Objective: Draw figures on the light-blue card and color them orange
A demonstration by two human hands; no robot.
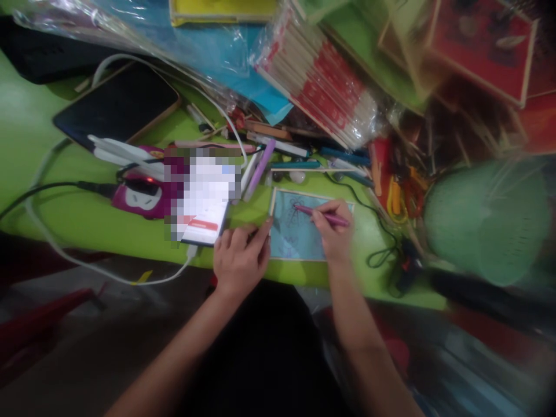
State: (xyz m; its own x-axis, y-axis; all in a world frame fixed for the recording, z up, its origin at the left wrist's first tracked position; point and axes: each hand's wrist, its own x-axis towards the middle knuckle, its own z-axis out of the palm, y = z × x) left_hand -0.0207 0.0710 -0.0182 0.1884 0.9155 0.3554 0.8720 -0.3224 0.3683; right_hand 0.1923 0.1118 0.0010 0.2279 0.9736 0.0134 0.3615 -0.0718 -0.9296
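A small blue card (299, 234) with a pale frame and a dark line drawing lies on the green table (87, 214) near its front edge. My right hand (332, 231) is closed on a pink pen (324, 216), whose tip rests on the drawing. My left hand (241, 255) rests at the card's left edge with fingers loosely curled and the index finger touching the frame; it holds nothing. A phone (204, 202) with a lit, blurred screen lies just left of that hand.
Behind the card lie several pens and markers (260, 168). A dark tablet (117, 104) and white cable (47, 231) sit at left, a wrapped pack of sticks (321, 81) at the back, a green round object (486, 220) and framed red pictures (482, 40) at right.
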